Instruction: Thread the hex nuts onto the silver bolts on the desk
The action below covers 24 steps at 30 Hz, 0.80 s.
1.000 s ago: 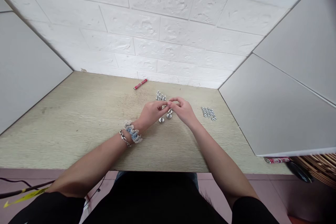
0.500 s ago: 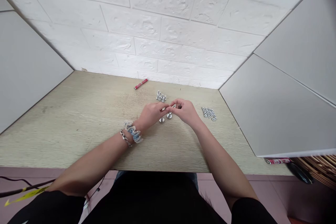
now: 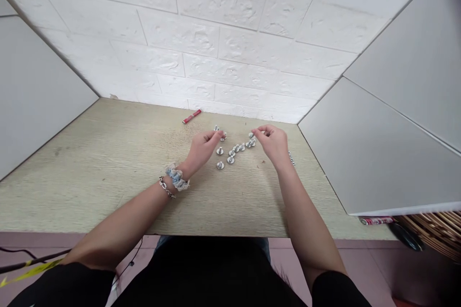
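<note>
Several silver bolts with wide round heads point(image 3: 231, 159) stand head down on the table, shanks up, in a curved line between my hands. Two more bolts point(image 3: 220, 165) stand apart on the left of that line. My left hand point(image 3: 206, 147) is closed in a pinch at the back group, its fingertips on a bolt point(image 3: 224, 137); another bolt there is partly hidden by the fingers. With thumb and forefinger together, my right hand point(image 3: 274, 145) pinches a bolt point(image 3: 251, 135) at the right end of the line.
Small metal nuts point(image 3: 291, 158) lie beyond my right wrist, mostly hidden by it. A red tube point(image 3: 191, 116) lies near the white brick wall point(image 3: 201, 76). Grey panels point(image 3: 396, 144) flank the wooden table point(image 3: 108, 168). Another red tube point(image 3: 376, 220) lies at the right front edge.
My hands, together over the bolts before, have moved apart: the left back toward the rear group, the right to the right. The line of bolts is now uncovered; the nuts are mostly covered.
</note>
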Tool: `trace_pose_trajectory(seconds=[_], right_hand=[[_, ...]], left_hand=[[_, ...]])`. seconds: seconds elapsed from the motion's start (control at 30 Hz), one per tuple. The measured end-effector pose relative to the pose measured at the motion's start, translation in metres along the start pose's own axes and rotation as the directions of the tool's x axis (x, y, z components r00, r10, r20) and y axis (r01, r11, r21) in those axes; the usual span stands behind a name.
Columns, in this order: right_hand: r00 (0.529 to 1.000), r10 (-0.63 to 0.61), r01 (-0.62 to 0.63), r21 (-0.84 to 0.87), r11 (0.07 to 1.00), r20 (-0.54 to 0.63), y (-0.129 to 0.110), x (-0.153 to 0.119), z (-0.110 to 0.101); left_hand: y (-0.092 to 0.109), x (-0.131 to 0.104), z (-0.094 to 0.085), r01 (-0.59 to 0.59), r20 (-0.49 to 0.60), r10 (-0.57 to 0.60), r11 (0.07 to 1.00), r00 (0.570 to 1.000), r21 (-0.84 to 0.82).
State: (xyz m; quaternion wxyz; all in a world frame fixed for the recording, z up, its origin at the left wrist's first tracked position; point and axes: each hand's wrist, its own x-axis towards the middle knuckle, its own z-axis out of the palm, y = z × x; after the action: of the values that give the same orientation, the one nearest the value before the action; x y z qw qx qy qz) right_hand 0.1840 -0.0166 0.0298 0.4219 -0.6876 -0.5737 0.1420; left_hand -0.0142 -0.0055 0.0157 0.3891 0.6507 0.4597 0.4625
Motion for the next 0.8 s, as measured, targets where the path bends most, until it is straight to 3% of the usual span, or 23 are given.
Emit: trace_pose_trajectory(seconds=[0.07,0.17,0.27,0.37,0.47,0.7,0.8], right_hand=[[0.999,0.019,-0.024,-0.132,0.991,-0.041,0.011,0.007,-0.005],[0.996,0.089,-0.093,-0.318,0.944,-0.026,0.025,0.013,-0.007],[0.988,0.157,-0.136,-0.427,0.894,0.013,0.035,0.014,-0.003],[0.978,0.205,-0.164,-0.467,0.869,0.037,0.041,0.014,0.001],[0.974,0.219,-0.167,-0.477,0.863,0.055,0.045,0.015,0.005],[0.977,0.198,-0.144,-0.432,0.891,0.084,0.050,0.015,0.010],[0.983,0.178,-0.155,-0.332,0.930,0.040,0.050,0.016,0.009]], left_hand=[[0.001,0.005,-0.004,0.150,0.022,-0.149,0.964,0.989,-0.218],[-0.003,0.013,-0.010,0.315,0.084,-0.320,0.794,0.944,-0.520],[-0.008,0.020,-0.015,0.387,0.122,-0.430,0.608,0.895,-0.694],[-0.012,0.025,-0.018,0.415,0.140,-0.499,0.496,0.855,-0.763],[-0.015,0.026,-0.018,0.431,0.138,-0.527,0.486,0.838,-0.760],[-0.014,0.018,-0.013,0.441,0.183,-0.448,0.582,0.875,-0.683],[-0.013,0.016,-0.012,0.450,0.186,-0.449,0.600,0.874,-0.661]])
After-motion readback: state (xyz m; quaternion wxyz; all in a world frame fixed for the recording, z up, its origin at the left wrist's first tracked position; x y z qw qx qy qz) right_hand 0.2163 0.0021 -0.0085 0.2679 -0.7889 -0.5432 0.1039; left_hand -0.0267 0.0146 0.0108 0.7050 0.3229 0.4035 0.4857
